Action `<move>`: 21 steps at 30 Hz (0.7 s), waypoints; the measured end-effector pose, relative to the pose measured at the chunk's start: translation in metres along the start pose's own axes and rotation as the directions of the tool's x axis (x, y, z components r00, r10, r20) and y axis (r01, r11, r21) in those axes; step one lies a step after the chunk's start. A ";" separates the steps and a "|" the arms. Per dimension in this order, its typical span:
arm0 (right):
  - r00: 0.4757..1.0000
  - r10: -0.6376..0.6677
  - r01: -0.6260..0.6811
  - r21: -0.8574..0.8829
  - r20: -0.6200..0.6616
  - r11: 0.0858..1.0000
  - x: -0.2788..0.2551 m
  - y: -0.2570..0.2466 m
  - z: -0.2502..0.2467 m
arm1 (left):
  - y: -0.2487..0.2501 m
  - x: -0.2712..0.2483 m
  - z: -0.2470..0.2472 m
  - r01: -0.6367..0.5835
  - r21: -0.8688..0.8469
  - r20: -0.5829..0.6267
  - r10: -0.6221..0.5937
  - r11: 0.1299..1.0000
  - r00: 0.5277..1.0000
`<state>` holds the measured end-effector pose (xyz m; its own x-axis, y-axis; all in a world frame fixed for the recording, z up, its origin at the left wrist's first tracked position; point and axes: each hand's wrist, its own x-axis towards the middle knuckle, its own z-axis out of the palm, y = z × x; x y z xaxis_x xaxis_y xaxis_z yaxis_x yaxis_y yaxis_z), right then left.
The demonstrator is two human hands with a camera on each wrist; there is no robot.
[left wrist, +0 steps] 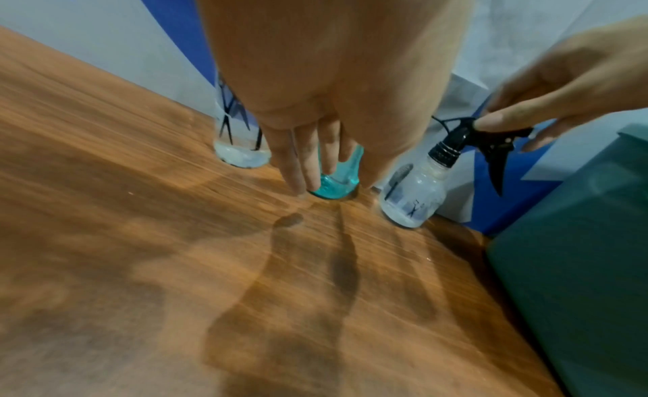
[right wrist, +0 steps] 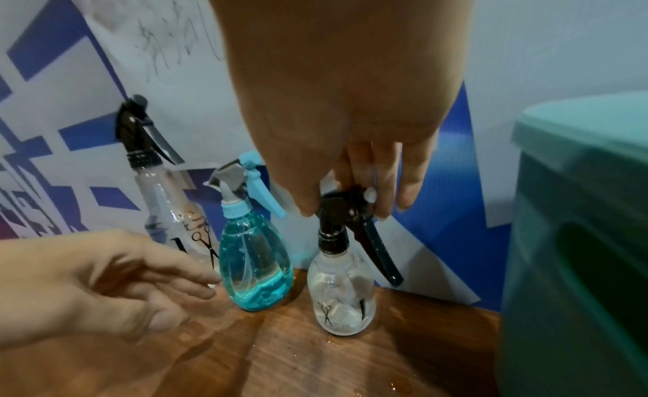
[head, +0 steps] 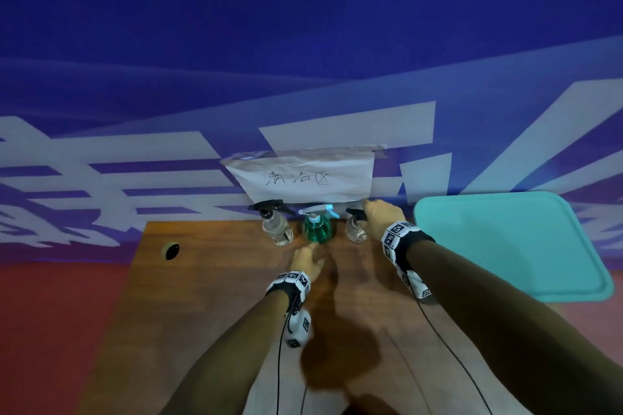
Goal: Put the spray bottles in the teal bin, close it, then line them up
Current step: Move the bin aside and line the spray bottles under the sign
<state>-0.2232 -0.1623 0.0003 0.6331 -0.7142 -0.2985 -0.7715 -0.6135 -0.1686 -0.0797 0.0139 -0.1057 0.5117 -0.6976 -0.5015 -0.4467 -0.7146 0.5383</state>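
Observation:
Three spray bottles stand in a row at the back edge of the wooden table [head: 219,280], against the wall. The left clear bottle [head: 278,227] [right wrist: 165,203] has a black sprayer. The middle blue bottle [head: 317,229] [right wrist: 256,264] has a light blue sprayer. My right hand [head: 365,209] [right wrist: 343,206] pinches the black sprayer head of the right clear bottle [head: 356,232] [right wrist: 342,300], which stands upright. My left hand [head: 313,246] [left wrist: 315,167] reaches with straight fingers to the foot of the blue bottle [left wrist: 336,186] and holds nothing. The teal bin [head: 505,246] [right wrist: 578,236] stands right of the table with its lid down.
A paper sign [head: 303,178] with handwriting is taped to the blue and white wall just above the bottles. A round cable hole [head: 171,250] sits near the table's back left corner. The bin's side [left wrist: 578,250] stands close to the right bottle.

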 end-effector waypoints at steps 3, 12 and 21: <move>0.996 -0.030 0.028 -0.016 -0.086 0.999 -0.019 -0.004 -0.010 | 0.003 -0.009 -0.017 0.010 -0.023 -0.056 -0.011 1.000 0.998; 0.971 -0.089 0.105 0.060 -0.223 0.993 -0.054 -0.047 -0.031 | 0.031 -0.027 -0.063 -0.079 -0.110 -0.155 0.061 0.991 0.986; 0.982 -0.102 0.125 0.141 -0.161 0.982 -0.039 -0.081 -0.011 | 0.026 -0.024 -0.082 -0.090 -0.070 -0.089 0.083 0.993 0.993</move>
<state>-0.1843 -0.0888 0.0361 0.7100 -0.6932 -0.1244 -0.6876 -0.6441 -0.3352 -0.0439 0.0166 -0.0240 0.5358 -0.7474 -0.3928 -0.4382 -0.6438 0.6273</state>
